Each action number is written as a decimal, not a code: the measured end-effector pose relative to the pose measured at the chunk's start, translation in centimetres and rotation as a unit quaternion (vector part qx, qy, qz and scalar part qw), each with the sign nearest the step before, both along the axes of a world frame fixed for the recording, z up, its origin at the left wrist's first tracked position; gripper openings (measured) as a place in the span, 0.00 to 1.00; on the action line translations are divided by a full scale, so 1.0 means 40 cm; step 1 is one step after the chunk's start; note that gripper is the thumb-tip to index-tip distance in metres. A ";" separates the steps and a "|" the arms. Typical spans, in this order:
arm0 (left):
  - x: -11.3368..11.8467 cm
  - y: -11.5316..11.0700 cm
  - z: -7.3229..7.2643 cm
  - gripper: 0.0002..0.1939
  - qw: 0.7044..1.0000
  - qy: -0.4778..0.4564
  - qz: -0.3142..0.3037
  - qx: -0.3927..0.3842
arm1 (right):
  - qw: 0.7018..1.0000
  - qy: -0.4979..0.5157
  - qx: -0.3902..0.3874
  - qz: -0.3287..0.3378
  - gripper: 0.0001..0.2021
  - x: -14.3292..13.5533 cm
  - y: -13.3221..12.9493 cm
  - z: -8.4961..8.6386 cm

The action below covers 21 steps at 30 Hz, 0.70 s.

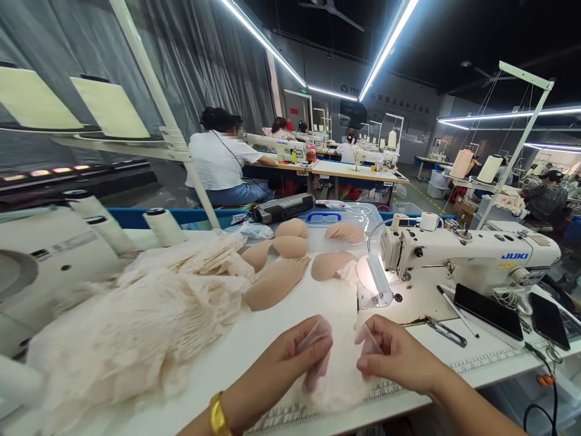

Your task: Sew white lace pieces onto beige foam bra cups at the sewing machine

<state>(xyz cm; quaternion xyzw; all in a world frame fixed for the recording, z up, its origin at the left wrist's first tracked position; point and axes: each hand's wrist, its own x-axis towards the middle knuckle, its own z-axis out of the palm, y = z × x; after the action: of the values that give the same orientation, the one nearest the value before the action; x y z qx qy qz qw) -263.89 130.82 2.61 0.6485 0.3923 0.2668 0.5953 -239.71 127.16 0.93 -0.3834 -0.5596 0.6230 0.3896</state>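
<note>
Between my hands hangs a thin, pale, sheer piece of fabric (338, 384), its lower part blurred over the table's printed ruler edge. My left hand (299, 351), with a gold bracelet at the wrist, pinches one side of it. The other side is pinched by my right hand (393, 354), thumb against fingers. Just beyond my hands lie several beige moulded bra cups (276, 284), some stacked. A white sewing machine (467, 248) stands at the right, its small lamp (379, 275) lit near the needle area.
A heap of cream lace fabric (122, 327) covers the table's left side beside thread cones (163, 227). At right lie thread snips (445, 330), a pen (457, 310) and a black phone (488, 310). A clear plastic box lid (363, 215) sits behind the cups. A co-worker (222, 157) sits ahead.
</note>
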 end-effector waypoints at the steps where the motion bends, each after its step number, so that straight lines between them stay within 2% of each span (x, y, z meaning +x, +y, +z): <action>1: 0.004 0.009 0.014 0.29 1.000 0.024 -0.011 0.010 | 0.999 0.022 -0.016 0.016 0.20 -0.006 0.005 -0.001; 3: 0.011 0.049 0.033 0.28 0.993 0.091 -0.005 0.069 | 0.999 0.041 -0.027 0.002 0.22 -0.016 0.025 -0.010; 6: 0.023 0.158 0.033 0.26 0.963 0.176 0.065 0.195 | 0.997 0.025 -0.043 -0.054 0.20 -0.016 0.072 -0.039; 9: 0.041 0.285 0.005 0.23 0.918 0.254 0.154 0.262 | 0.995 0.014 -0.060 -0.073 0.17 -0.001 0.114 -0.070; 12: 0.057 0.373 -0.029 0.19 0.879 0.326 0.177 0.300 | 0.994 0.026 -0.072 -0.074 0.20 0.012 0.132 -0.083; 14: 0.058 0.399 -0.043 0.15 0.860 0.359 0.173 0.318 | 0.994 0.036 -0.078 -0.073 0.22 0.015 0.134 -0.083; 17: 0.049 0.407 -0.048 0.12 0.838 0.391 0.174 0.340 | 0.992 0.052 -0.082 -0.078 0.25 0.012 0.136 -0.082; 21: 0.055 0.410 -0.052 0.18 0.823 0.397 0.168 0.370 | 0.991 0.065 -0.069 -0.097 0.28 0.007 0.144 -0.097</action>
<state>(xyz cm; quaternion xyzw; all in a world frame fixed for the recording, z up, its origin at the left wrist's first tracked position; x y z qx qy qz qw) -261.71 147.20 0.55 0.7939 0.5696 0.2072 0.0496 -239.45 132.91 -2.93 -0.4206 -0.4485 0.6433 0.4563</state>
